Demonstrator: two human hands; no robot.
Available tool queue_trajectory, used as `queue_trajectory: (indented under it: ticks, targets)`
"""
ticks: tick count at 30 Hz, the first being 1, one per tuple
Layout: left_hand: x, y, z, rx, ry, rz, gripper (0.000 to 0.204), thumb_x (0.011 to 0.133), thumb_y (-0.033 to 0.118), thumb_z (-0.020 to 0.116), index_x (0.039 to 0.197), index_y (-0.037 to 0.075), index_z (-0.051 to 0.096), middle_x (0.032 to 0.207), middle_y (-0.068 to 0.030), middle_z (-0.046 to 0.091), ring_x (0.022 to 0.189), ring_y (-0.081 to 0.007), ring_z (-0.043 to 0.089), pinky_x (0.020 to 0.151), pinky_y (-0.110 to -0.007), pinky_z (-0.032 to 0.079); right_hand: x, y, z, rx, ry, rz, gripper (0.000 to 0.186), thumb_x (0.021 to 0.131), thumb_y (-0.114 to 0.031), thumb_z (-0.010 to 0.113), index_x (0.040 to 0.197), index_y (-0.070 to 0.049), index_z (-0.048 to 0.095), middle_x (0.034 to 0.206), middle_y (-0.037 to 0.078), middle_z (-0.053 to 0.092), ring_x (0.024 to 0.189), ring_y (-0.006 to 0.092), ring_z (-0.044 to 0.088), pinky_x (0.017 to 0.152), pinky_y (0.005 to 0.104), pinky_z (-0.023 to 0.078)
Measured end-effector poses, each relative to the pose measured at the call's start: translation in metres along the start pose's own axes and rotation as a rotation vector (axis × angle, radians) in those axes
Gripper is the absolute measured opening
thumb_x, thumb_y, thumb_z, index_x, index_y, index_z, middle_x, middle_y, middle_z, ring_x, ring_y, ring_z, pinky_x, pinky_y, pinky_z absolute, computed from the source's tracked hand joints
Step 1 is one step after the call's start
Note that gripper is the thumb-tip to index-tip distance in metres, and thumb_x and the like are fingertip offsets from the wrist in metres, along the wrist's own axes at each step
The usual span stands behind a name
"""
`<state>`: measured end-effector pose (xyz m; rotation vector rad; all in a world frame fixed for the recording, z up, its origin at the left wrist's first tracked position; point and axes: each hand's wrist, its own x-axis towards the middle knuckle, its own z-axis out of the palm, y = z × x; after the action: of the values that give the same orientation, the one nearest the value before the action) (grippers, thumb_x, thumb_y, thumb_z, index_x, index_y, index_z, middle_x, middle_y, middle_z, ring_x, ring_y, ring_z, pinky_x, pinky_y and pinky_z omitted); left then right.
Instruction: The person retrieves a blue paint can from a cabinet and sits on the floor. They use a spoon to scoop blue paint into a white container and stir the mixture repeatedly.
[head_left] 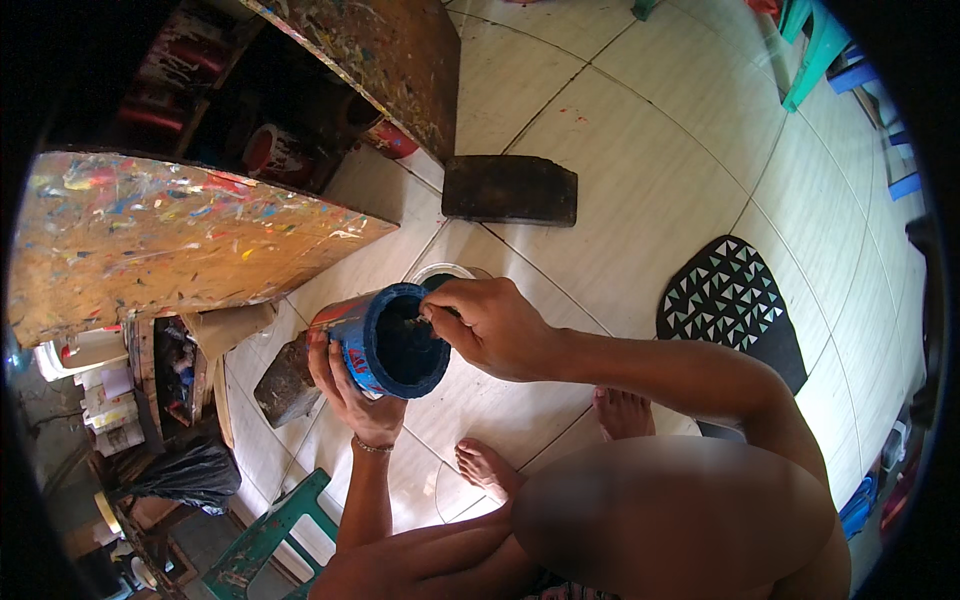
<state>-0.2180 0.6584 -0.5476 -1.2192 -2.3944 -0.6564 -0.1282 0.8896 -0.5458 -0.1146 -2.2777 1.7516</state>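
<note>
A paint can (412, 368) with dark blue paint inside and a paint-stained rim is tilted toward me. My left hand (357, 390) is wrapped round its side and underneath. At the can's opening, my right hand (490, 325) has its fingers pinched on a thin thing that I cannot make out, mostly hidden by the fingers. Behind both hands, a second round container (447, 271) with a pale rim sits low, partly covered. A dark, rough block (283, 385) lies on the floor beside my left hand.
Paint-smeared wooden cabinet (160, 240) with cans inside at upper left; dark brick-like block (508, 188) on the tiled floor (650, 140); patterned black mat (722, 300) at right; green chair (255, 535) and black bag (190, 475) at lower left; plastic chairs (810, 55) at upper right.
</note>
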Motion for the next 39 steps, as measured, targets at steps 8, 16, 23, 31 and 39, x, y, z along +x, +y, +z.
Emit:
queue_trajectory:
  ticks: [8,16,23,31,39]
  targets:
    - [0.005,0.003,-0.001,0.003,-0.01,0.002,0.11,0.064,0.021,0.094,0.154,0.004,0.033,0.154,-0.0252,0.036,0.142,-0.0456,0.038,0.115,-0.056,0.034,0.004,0.004,0.012,0.015,0.18,-0.143,0.021,0.099,-0.023,0.061,0.098,-0.004,0.071,0.093,0.012,0.071,0.082,0.0308,0.069,0.077,0.0416,0.051]
    - [0.009,0.004,0.001,-0.002,-0.002,-0.006,0.108,0.065,0.022,0.093,0.153,0.002,0.033,0.154,-0.0261,0.036,0.142,-0.0455,0.038,0.116,-0.056,0.034,0.006,0.007,0.014,0.075,0.218,-0.033,0.015,0.097,-0.009,0.065,0.094,0.005,0.07,0.081,0.015,0.069,0.068,0.0231,0.066,0.061,0.0348,0.051]
    - [0.012,0.005,0.0,0.011,0.004,-0.028,0.107,0.065,0.021,0.092,0.152,0.003,0.033,0.153,-0.0261,0.037,0.142,-0.0459,0.039,0.116,-0.055,0.034,0.004,-0.002,0.005,0.27,0.192,0.247,0.021,0.099,-0.013,0.065,0.099,0.007,0.072,0.077,0.014,0.071,0.062,0.0119,0.064,0.053,0.0278,0.048]
    - [0.01,0.008,0.002,-0.018,0.031,-0.099,0.109,0.062,0.022,0.094,0.151,0.002,0.035,0.151,-0.0266,0.04,0.139,-0.0449,0.043,0.116,-0.053,0.036,0.008,-0.001,0.005,0.029,0.256,-0.174,0.022,0.1,-0.015,0.065,0.096,0.006,0.071,0.076,0.014,0.07,0.059,0.0108,0.061,0.053,0.0275,0.047]
    - [0.001,0.004,0.004,-0.057,0.039,-0.114,0.113,0.059,0.021,0.096,0.151,0.001,0.035,0.151,-0.0278,0.041,0.139,-0.0452,0.043,0.116,-0.053,0.036,0.006,-0.002,0.005,0.39,0.237,0.289,0.022,0.102,-0.016,0.061,0.105,0.002,0.074,0.071,0.004,0.068,0.058,0.0048,0.057,0.051,0.022,0.045]
